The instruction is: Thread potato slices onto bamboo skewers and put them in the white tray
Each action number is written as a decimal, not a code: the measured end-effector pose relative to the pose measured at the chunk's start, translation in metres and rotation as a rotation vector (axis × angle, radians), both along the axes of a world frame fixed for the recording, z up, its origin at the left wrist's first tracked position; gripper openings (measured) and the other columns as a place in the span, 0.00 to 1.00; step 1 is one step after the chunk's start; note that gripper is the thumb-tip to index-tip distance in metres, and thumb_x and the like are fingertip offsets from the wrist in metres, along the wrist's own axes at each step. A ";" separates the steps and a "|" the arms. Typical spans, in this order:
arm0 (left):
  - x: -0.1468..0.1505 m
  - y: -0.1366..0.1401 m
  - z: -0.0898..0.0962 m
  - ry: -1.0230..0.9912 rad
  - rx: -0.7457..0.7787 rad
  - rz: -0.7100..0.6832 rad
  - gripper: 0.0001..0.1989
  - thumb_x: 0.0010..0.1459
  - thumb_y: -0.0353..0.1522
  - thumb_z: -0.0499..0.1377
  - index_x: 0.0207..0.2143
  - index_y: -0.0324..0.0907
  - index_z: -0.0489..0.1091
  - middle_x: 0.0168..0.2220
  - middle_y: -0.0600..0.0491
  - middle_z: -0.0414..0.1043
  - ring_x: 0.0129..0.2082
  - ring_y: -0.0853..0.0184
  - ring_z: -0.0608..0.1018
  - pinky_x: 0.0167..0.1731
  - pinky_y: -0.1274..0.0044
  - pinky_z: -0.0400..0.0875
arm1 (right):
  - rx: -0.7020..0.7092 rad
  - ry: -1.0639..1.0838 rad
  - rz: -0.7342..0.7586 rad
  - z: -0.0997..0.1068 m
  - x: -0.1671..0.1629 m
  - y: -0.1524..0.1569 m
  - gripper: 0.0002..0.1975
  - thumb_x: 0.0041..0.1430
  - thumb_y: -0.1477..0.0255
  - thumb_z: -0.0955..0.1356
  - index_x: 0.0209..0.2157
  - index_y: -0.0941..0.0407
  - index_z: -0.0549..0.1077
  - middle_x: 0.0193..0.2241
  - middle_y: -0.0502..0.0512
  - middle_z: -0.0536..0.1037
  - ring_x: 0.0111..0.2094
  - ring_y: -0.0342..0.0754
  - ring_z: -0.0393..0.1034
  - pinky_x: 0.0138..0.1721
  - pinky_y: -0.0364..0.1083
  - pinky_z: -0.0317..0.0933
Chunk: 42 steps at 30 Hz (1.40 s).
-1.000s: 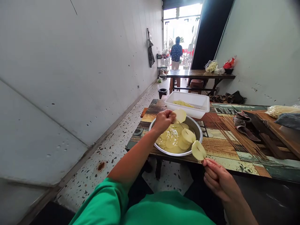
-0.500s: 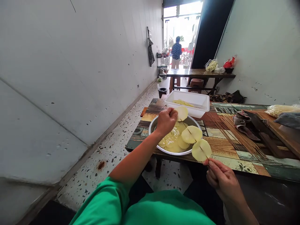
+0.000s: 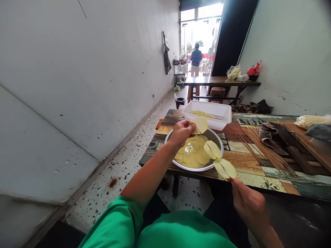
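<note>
My left hand [image 3: 181, 133] pinches a round, pale yellow slice [image 3: 200, 125], which looks like potato, over the far side of a metal bowl [image 3: 193, 169]. A thin wooden skewer [image 3: 203, 137] runs from this slice toward me. Two more slices are threaded along it: a middle slice [image 3: 212, 150] over the bowl's right rim, and a near slice [image 3: 224, 168] beside my right hand [image 3: 249, 201]. That hand is closed on the skewer's near end, beyond the table edge. Many wet slices [image 3: 190, 157] lie in liquid in the bowl.
Behind the bowl stands a white plastic tub [image 3: 222, 120] with yellowish pieces inside. Loose skewers [image 3: 262, 150] lie to the right, beside a crumpled cloth [image 3: 270, 137] and a wooden board [image 3: 315, 148]. A person [image 3: 196, 58] stands near the doorway beyond a second table [image 3: 207, 80].
My right hand has shifted slightly right and down and rolled the skewer, so its two nearer slices now tilt. My left hand's grip has turned a little, still on the far slice.
</note>
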<state>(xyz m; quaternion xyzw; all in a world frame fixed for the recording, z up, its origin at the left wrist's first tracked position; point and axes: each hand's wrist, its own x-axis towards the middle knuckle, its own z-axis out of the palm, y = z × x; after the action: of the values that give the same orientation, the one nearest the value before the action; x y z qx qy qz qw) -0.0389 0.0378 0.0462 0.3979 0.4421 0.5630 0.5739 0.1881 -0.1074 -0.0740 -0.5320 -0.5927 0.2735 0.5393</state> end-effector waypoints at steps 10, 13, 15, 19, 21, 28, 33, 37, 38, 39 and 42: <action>-0.008 0.000 0.006 -0.179 -0.163 -0.194 0.07 0.50 0.22 0.63 0.28 0.36 0.66 0.26 0.52 0.71 0.24 0.72 0.73 0.27 0.77 0.70 | -0.482 0.678 0.437 -0.004 -0.002 0.009 0.14 0.58 0.58 0.68 0.30 0.55 0.73 0.13 0.37 0.45 0.11 0.35 0.36 0.12 0.38 0.39; -0.008 0.001 0.007 -0.158 -0.181 -0.186 0.07 0.50 0.22 0.63 0.28 0.36 0.66 0.25 0.52 0.70 0.23 0.73 0.72 0.27 0.77 0.70 | -0.489 0.640 0.441 -0.007 -0.004 0.016 0.15 0.56 0.57 0.69 0.29 0.55 0.73 0.13 0.37 0.46 0.11 0.35 0.37 0.12 0.38 0.39; -0.010 0.003 0.007 -0.148 -0.187 -0.197 0.07 0.50 0.22 0.63 0.29 0.36 0.66 0.26 0.51 0.71 0.24 0.73 0.73 0.28 0.77 0.71 | -0.337 0.437 0.269 -0.010 -0.003 0.021 0.15 0.54 0.56 0.70 0.28 0.55 0.75 0.12 0.41 0.54 0.11 0.38 0.48 0.13 0.40 0.46; -0.013 0.005 0.008 -0.144 -0.203 -0.224 0.06 0.51 0.22 0.62 0.31 0.35 0.66 0.27 0.50 0.71 0.25 0.72 0.74 0.28 0.77 0.71 | -0.031 0.109 -0.028 -0.009 0.000 0.028 0.15 0.47 0.56 0.73 0.28 0.54 0.77 0.22 0.54 0.74 0.26 0.50 0.70 0.25 0.45 0.62; -0.013 0.006 0.008 -0.147 -0.200 -0.216 0.06 0.52 0.21 0.61 0.31 0.35 0.66 0.27 0.50 0.71 0.25 0.72 0.74 0.27 0.77 0.71 | -0.107 0.204 0.041 -0.004 0.001 0.029 0.14 0.50 0.56 0.72 0.28 0.54 0.76 0.17 0.50 0.69 0.19 0.45 0.64 0.20 0.43 0.58; -0.011 0.006 0.010 -0.166 -0.166 -0.209 0.05 0.53 0.20 0.60 0.31 0.34 0.67 0.26 0.50 0.71 0.23 0.71 0.74 0.24 0.79 0.71 | -0.618 0.788 0.519 0.008 -0.010 0.022 0.15 0.52 0.59 0.72 0.28 0.55 0.71 0.13 0.35 0.45 0.10 0.33 0.33 0.09 0.37 0.36; -0.012 0.006 0.007 -0.136 -0.101 -0.154 0.06 0.51 0.21 0.62 0.28 0.34 0.67 0.24 0.53 0.71 0.22 0.74 0.73 0.24 0.79 0.71 | -0.309 0.642 0.225 0.005 -0.025 0.014 0.13 0.56 0.61 0.71 0.31 0.57 0.71 0.13 0.38 0.49 0.13 0.35 0.43 0.14 0.37 0.39; -0.013 0.004 0.007 -0.166 -0.089 -0.207 0.06 0.49 0.22 0.65 0.28 0.34 0.69 0.26 0.52 0.72 0.25 0.72 0.74 0.26 0.79 0.71 | -0.531 0.815 0.473 0.006 -0.022 0.019 0.12 0.56 0.62 0.71 0.30 0.57 0.71 0.13 0.36 0.48 0.11 0.33 0.36 0.11 0.36 0.37; -0.013 0.003 0.007 -0.161 -0.107 -0.252 0.06 0.49 0.22 0.65 0.29 0.34 0.69 0.26 0.51 0.73 0.25 0.71 0.75 0.26 0.78 0.72 | -0.598 0.874 0.552 0.007 -0.021 0.020 0.12 0.55 0.62 0.72 0.29 0.56 0.71 0.13 0.36 0.46 0.10 0.33 0.33 0.09 0.36 0.36; -0.013 0.002 0.006 -0.150 -0.127 -0.289 0.05 0.49 0.22 0.64 0.29 0.34 0.70 0.26 0.51 0.73 0.26 0.70 0.75 0.26 0.78 0.72 | -0.636 0.915 0.604 0.008 -0.020 0.022 0.12 0.54 0.62 0.72 0.29 0.56 0.71 0.12 0.35 0.46 0.10 0.33 0.31 0.08 0.36 0.35; -0.009 -0.001 0.004 -0.123 -0.143 -0.289 0.03 0.51 0.22 0.63 0.28 0.33 0.70 0.25 0.50 0.73 0.24 0.70 0.75 0.26 0.76 0.72 | -0.549 0.885 0.539 0.011 -0.023 0.022 0.12 0.55 0.61 0.71 0.30 0.56 0.72 0.13 0.36 0.47 0.10 0.33 0.34 0.10 0.36 0.37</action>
<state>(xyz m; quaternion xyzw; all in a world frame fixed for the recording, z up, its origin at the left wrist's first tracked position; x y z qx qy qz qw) -0.0483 0.0368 0.0506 0.3803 0.3833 0.4648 0.7017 0.1655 -0.0852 -0.0628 -0.3178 -0.3330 0.7408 0.4892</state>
